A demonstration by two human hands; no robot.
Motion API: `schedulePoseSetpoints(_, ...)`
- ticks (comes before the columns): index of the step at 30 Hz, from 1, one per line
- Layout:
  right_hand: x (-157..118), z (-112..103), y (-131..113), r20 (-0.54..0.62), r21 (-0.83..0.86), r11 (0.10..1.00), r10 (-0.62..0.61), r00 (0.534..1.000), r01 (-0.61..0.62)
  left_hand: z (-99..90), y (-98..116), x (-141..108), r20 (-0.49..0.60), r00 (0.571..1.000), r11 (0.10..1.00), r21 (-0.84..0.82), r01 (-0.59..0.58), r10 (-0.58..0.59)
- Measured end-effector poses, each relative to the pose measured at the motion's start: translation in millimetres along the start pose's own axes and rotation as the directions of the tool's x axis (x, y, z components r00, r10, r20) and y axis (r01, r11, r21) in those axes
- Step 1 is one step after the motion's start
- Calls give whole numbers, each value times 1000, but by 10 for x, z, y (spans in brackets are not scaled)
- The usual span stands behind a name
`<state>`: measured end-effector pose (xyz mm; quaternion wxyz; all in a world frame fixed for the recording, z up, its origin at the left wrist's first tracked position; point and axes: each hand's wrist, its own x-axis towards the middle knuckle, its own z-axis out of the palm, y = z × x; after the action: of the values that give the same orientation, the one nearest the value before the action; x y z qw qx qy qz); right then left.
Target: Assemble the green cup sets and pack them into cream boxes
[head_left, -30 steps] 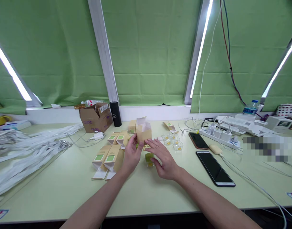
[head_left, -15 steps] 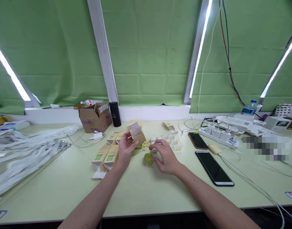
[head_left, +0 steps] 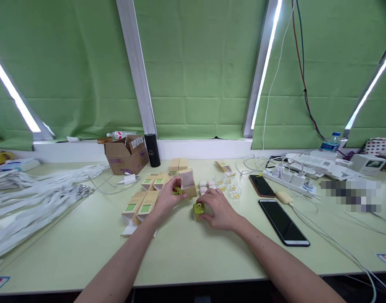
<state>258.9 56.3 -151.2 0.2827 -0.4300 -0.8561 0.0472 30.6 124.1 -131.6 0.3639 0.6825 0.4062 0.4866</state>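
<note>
My left hand (head_left: 170,198) is closed on a small kraft-paper box (head_left: 189,192), whose raised flap shows a pale inside. A green lid (head_left: 177,190) shows by those fingers; what lies beneath it is hidden. Thumb and fingers of my right hand (head_left: 220,210) close around a small clear jar with a green lid (head_left: 198,209), low over the table or on it. On the lid is a small yellowish piece. Behind that hand are several pale pink-white pieces (head_left: 203,184) and clear little containers with yellow centres (head_left: 233,192).
Kraft boxes with green labels (head_left: 145,209) lie left of my hands, others (head_left: 178,163) behind. Two phones (head_left: 284,223) and cables are at the right, with a power strip (head_left: 290,179). White straps (head_left: 48,198) spread left; a cardboard carton (head_left: 126,155) and black bottle (head_left: 152,150) stand behind.
The kraft box has come down and to the right in my left hand, and now hides the small yellow pieces. My right fingers have closed in on the green-lidded jar.
</note>
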Motion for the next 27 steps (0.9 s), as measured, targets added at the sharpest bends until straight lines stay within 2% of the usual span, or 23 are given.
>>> schedulePoseSetpoints(5,0,-54,17,8,-24,999,-25,1000,25,-117,105,-24,180,982,991,131,24,-48)
schedulePoseSetpoints(8,-7,-83,46,18,-43,999,-32,999,33,-188,172,-46,217,974,982,187,29,-70)
schedulePoseSetpoints(13,-18,-164,87,54,-37,999,-13,998,16,-243,221,-60,275,946,945,319,77,-170)
schedulePoseSetpoints(19,-6,-250,101,114,-54,998,-1,993,8,-236,306,-86,341,920,887,462,16,-194)
schedulePoseSetpoints(21,-6,-265,142,71,-29,1000,5,997,-3,-225,304,-90,348,914,856,517,-1,-209)
schedulePoseSetpoints(24,-11,-281,240,-64,48,999,7,998,-4,-192,271,-96,376,896,825,564,-19,-237)
schedulePoseSetpoints(27,-12,-289,323,-203,146,988,-26,979,57,-138,247,-116,391,883,807,590,-24,-260)
